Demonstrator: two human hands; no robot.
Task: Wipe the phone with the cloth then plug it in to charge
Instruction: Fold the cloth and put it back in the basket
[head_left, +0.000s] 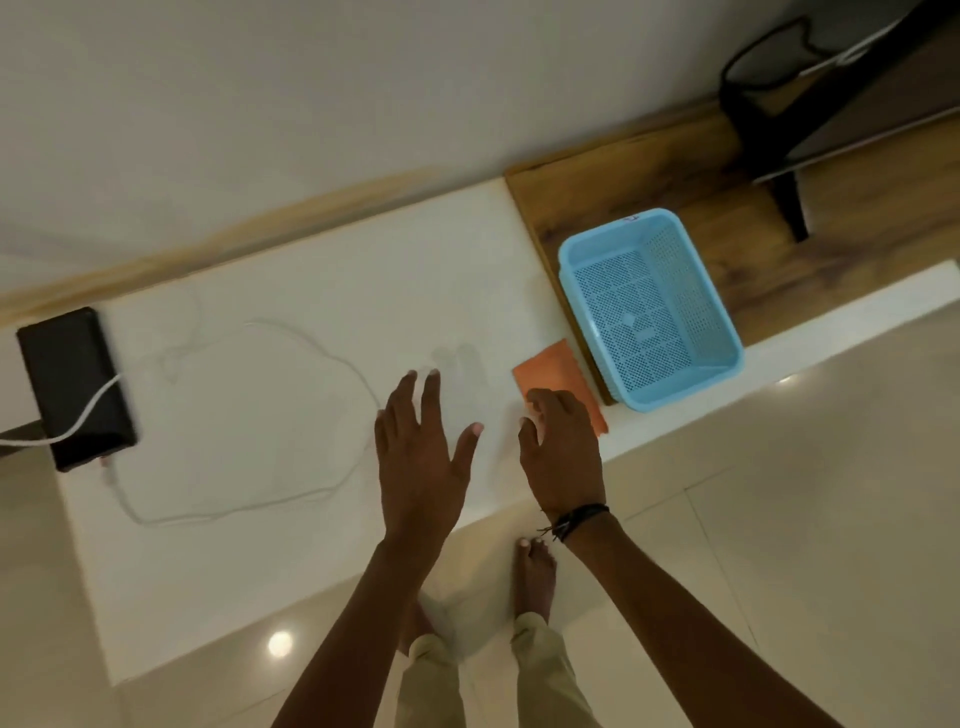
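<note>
A black phone (75, 387) lies at the far left of the white counter (291, 545). A white cable (260, 506) runs from the phone's near end and loops across the counter towards the middle. An orange folded cloth (550, 366) lies flat near the counter's right part, beside the blue basket. My right hand (561, 452) rests over the cloth's near end, fingers spread on it, not gripping it. My left hand (423, 457) hovers open over the bare counter, left of the cloth, fingers apart and holding nothing.
A pale blue perforated plastic basket (727, 358) with nothing in it sits on a wooden section (613, 182) at the right. A dark stand and black cables (769, 67) are at the far right. A second white cable (88, 410) crosses the phone. My bare feet stand on the tiled floor below.
</note>
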